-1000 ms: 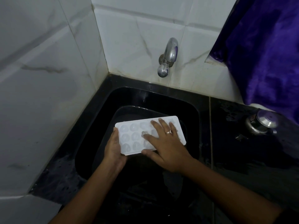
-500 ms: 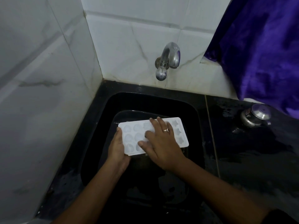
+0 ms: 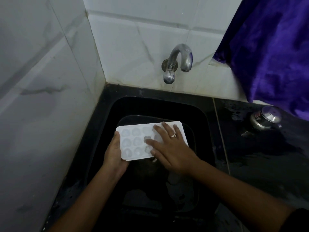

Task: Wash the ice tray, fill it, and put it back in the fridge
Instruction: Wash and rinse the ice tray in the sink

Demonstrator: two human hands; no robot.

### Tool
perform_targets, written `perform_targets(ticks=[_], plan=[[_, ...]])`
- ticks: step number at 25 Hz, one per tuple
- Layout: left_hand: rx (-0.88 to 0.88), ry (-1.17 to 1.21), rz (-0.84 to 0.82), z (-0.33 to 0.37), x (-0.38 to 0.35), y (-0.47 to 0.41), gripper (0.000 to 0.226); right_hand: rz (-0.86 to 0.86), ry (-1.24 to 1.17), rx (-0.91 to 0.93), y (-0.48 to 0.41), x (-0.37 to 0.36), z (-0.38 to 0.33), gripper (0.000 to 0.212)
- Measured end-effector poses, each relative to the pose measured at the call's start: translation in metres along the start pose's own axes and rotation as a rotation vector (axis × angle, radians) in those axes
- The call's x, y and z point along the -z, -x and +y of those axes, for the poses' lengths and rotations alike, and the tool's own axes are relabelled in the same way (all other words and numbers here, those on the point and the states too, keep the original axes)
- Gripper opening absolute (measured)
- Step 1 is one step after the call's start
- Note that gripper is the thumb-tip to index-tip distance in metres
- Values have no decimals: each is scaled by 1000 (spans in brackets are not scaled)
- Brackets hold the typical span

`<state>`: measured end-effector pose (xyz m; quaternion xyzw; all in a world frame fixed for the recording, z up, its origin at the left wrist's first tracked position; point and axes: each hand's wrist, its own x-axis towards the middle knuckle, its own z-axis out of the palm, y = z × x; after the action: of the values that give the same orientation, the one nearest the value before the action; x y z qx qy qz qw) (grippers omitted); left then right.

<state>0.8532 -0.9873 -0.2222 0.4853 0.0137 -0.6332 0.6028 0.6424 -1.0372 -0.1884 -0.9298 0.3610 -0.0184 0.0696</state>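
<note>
Our left hand point(image 3: 115, 153) curls its grip round the left end of the white plastic ice tray point(image 3: 133, 143). Our right hand point(image 3: 168, 148) lies flat, fingers straight, on its rounded cups. The tray sits over the black sink point(image 3: 205, 118), near a curved metal tap point(image 3: 180, 59). A shiny steel pot point(image 3: 264, 119) stands on the wet surface point(image 3: 259, 156), right.

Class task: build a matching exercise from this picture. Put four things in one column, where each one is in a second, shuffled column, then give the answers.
1 ice tray
2 tap
3 purple cloth
4 steel pot

A on the counter, right of the sink
B gripped by the left hand, over the sink
C hanging at upper right
D on the tiled wall

Pairs: 1-B, 2-D, 3-C, 4-A
</note>
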Motion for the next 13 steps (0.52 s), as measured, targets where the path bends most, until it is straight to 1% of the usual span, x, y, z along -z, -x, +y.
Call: perform_targets(ticks=[2, 4, 6, 8, 10, 12, 13], plan=[[13, -4, -17, -5, 5, -1, 72, 15, -33, -27, -9, 7, 6, 49], [8, -13, -30, -6, 1, 0, 70, 8, -99, -88, -19, 4, -13, 51], [-6, -2, -19, -2, -1, 0, 69, -2, -67, -50, -14, -7, -26, 56], [-10, 23, 22, -1, 10, -5, 70, 0, 1, 12, -6, -7, -12, 56], [15, 30, -5, -4, 13, -5, 74, 32, -9, -13, -12, 4, 1, 51], [11, 13, -35, -6, 4, -1, 73, 30, -49, -72, -20, 6, -10, 50], [3, 4, -26, -5, -1, 0, 71, 18, -42, -62, -19, 1, -19, 52]])
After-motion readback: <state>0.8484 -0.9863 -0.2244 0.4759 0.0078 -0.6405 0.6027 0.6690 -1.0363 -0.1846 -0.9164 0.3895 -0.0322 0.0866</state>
